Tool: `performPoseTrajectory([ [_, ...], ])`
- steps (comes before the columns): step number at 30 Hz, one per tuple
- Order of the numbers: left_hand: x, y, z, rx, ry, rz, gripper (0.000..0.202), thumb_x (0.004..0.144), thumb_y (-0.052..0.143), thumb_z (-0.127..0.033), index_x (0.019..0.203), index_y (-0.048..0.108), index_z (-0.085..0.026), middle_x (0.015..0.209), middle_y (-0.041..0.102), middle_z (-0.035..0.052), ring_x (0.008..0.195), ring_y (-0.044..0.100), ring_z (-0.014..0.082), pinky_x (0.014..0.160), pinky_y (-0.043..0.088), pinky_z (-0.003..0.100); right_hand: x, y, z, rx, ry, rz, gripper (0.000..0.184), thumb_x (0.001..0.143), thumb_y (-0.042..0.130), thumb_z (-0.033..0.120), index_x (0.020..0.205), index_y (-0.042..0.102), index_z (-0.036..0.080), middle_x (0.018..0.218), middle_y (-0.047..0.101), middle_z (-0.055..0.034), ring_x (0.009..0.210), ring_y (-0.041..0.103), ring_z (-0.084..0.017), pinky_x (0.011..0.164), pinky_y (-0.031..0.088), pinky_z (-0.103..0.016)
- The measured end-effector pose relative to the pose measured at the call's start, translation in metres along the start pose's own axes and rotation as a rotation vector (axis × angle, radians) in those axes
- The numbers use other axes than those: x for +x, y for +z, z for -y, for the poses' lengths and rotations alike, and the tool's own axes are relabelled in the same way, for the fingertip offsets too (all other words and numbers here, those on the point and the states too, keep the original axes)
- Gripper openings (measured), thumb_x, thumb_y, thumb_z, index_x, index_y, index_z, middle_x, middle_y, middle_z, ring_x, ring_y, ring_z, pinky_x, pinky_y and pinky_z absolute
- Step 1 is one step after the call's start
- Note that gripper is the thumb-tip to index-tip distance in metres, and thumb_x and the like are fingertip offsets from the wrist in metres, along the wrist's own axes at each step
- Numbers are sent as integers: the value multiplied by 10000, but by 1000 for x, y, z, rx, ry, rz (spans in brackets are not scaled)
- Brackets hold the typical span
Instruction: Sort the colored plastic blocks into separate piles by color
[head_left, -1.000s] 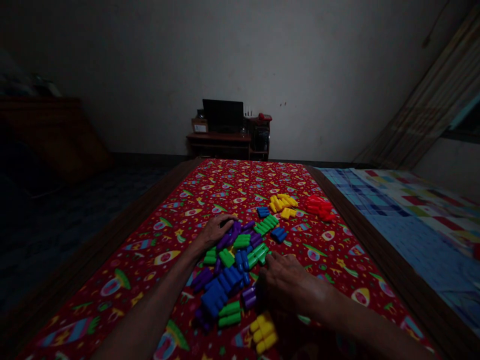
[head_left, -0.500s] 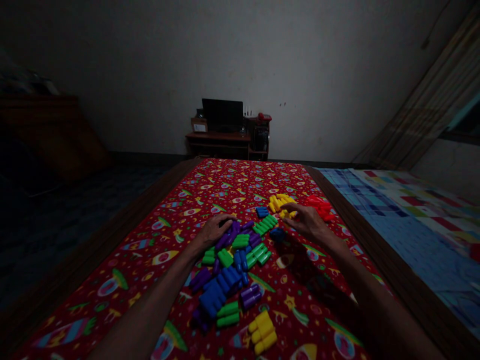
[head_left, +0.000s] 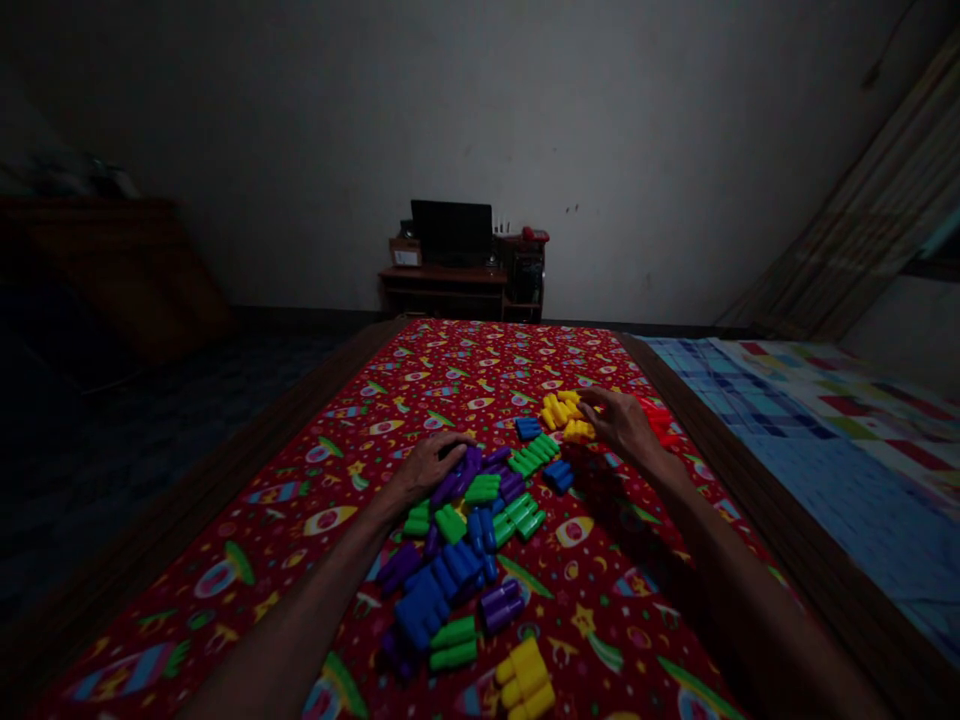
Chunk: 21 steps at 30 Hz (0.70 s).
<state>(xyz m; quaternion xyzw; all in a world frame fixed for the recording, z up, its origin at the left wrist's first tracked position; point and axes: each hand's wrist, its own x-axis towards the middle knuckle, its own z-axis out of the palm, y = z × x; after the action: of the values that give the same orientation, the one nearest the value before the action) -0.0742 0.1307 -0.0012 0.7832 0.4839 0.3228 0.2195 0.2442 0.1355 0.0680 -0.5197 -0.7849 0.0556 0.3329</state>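
Observation:
My left hand [head_left: 429, 468] rests at the far left of a mixed pile, its fingers stretched out and apart, touching or just beside a purple toy block [head_left: 459, 478]. Around it lie green blocks [head_left: 482, 489], blue blocks [head_left: 422, 605] and another purple block [head_left: 502, 606]. Beside the yellow block cluster [head_left: 561, 408], my right hand [head_left: 621, 422] hovers with fingers spread and nothing visible in its grasp. A yellow block [head_left: 578, 430] sits just under its fingertips. Red blocks [head_left: 660, 422] are partly hidden behind this hand.
A red patterned cloth [head_left: 480, 360] covers the table. One yellow block [head_left: 525, 680] lies near the front, and a single blue block [head_left: 559, 475] right of the pile. Beyond the table stands a desk with a monitor [head_left: 451, 232]. A bed [head_left: 810, 470] is on the right.
My right hand has shifted slightly right and up from the yellow blocks, with its fingers lifted. The small blue block below it shows more fully. My left hand has barely moved.

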Motion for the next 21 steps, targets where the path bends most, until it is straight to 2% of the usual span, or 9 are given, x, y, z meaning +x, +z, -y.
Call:
performPoseTrajectory([
  [2,0,0,0,-8,5,1,348,847,461,-402,966,717,-199,1010,738,65,953,666,221,886,515,340,-9,-10,29,85,-51,150,272,909,475,271,1028,687,151,898,725,-88,722,641,-167,635,449,-252],
  [4,1,0,1,-10,5,1,350,844,462,-400,968,716,-194,1009,737,71,952,666,224,883,517,344,-24,-17,63,113,-166,418,238,905,498,272,1000,688,164,834,713,-53,685,616,-136,612,420,-226],
  [6,1,-1,0,-1,2,5,352,842,466,-404,972,715,-193,1010,737,71,946,667,224,885,517,346,-44,-20,95,89,-362,712,194,863,573,265,1007,683,193,802,700,-22,657,590,-118,604,402,-216],
  [8,1,-1,0,9,2,8,355,844,464,-411,972,714,-195,1010,737,68,939,668,223,888,517,344,-70,-15,119,63,-581,873,278,832,628,321,1092,653,227,851,700,-19,699,598,-138,629,424,-233],
  [10,0,-1,0,15,6,9,364,849,457,-418,974,712,-191,1016,735,72,946,667,224,892,514,341,-96,-4,133,4,-751,822,304,851,604,349,1129,628,229,939,692,-56,808,612,-182,712,463,-282],
  [12,0,-1,1,17,5,9,375,853,449,-423,976,710,-183,1022,733,78,957,665,226,895,511,341,-118,12,140,-87,-792,655,245,885,552,312,1092,624,202,1024,667,-113,921,604,-227,772,480,-332],
  [14,0,0,2,16,0,10,382,855,442,-423,980,708,-179,1025,732,81,965,663,228,899,508,343,-131,27,142,-172,-780,552,190,898,523,291,1019,617,180,1009,653,-145,931,601,-257,739,497,-354],
  [17,1,1,3,15,-7,11,382,849,439,-419,977,708,-181,1018,733,80,963,664,226,906,506,345,-134,37,146,-238,-789,550,152,889,530,290,948,596,166,923,651,-137,850,612,-260,684,512,-363],
  [21,1,0,2,12,1,16,381,847,440,-421,978,709,-185,1021,732,76,962,662,225,909,504,343,-125,19,147,-244,-795,581,237,906,509,303,1019,592,111,965,651,-169,878,617,-260,727,524,-370],
])
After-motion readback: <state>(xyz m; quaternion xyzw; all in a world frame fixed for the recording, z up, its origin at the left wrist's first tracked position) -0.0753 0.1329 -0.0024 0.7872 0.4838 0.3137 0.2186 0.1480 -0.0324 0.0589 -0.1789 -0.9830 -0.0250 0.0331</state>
